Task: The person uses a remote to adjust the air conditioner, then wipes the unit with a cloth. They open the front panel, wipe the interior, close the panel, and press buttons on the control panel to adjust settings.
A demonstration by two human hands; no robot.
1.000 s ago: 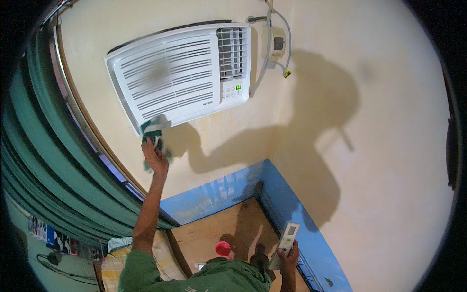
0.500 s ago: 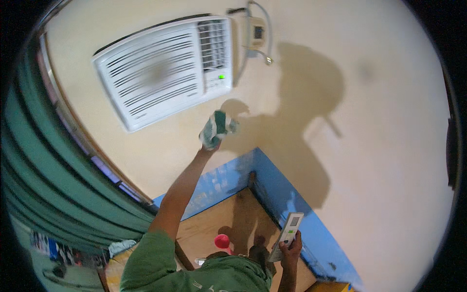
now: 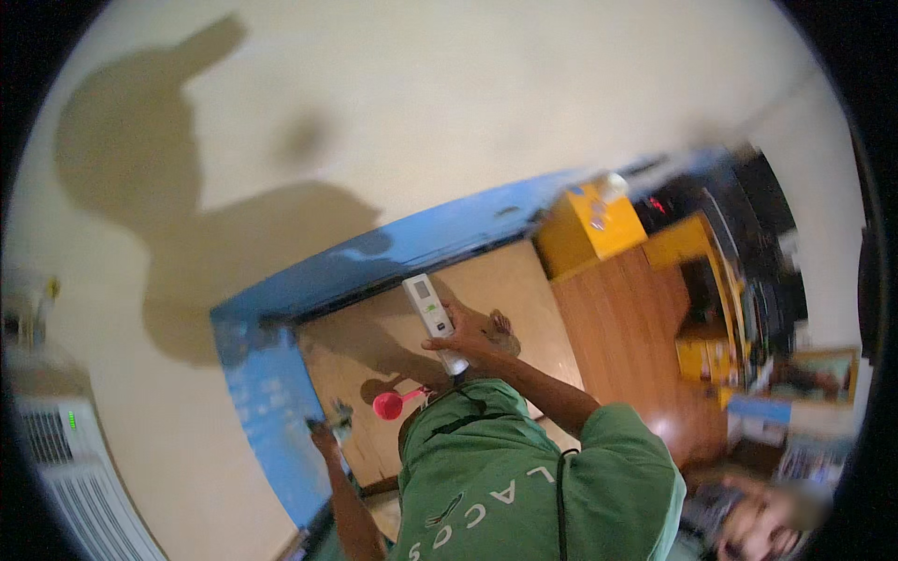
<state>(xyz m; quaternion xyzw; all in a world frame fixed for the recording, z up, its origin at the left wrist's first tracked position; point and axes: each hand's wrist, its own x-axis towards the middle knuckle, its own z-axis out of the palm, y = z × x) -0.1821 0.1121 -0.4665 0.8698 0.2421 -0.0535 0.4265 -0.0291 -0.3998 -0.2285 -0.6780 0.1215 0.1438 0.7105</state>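
Note:
My right hand (image 3: 465,338) is wrapped round a white remote control (image 3: 432,310) with a small screen and a green button, held out in front of my body. Low on the left, my left hand (image 3: 324,438) is blurred, with a crumpled green-and-white cloth (image 3: 340,421) at its fingers. A pink dipper-like cup with a handle (image 3: 387,405) lies between my two hands, close to my shirt. The white window air conditioner (image 3: 84,496) is partly in sight at the lower left edge, a green light lit on it.
A blue-painted band (image 3: 374,251) runs along the bottom of the cream wall (image 3: 449,103). Below me lies a light wooden board (image 3: 524,280). Beyond it are a yellow box (image 3: 585,229), a brown wood floor (image 3: 608,346) and, at lower right, another person (image 3: 748,524).
The view has swung right, moving the air conditioner to the lower left edge. My left hand has come down from near it with the cloth. My right hand keeps the remote control.

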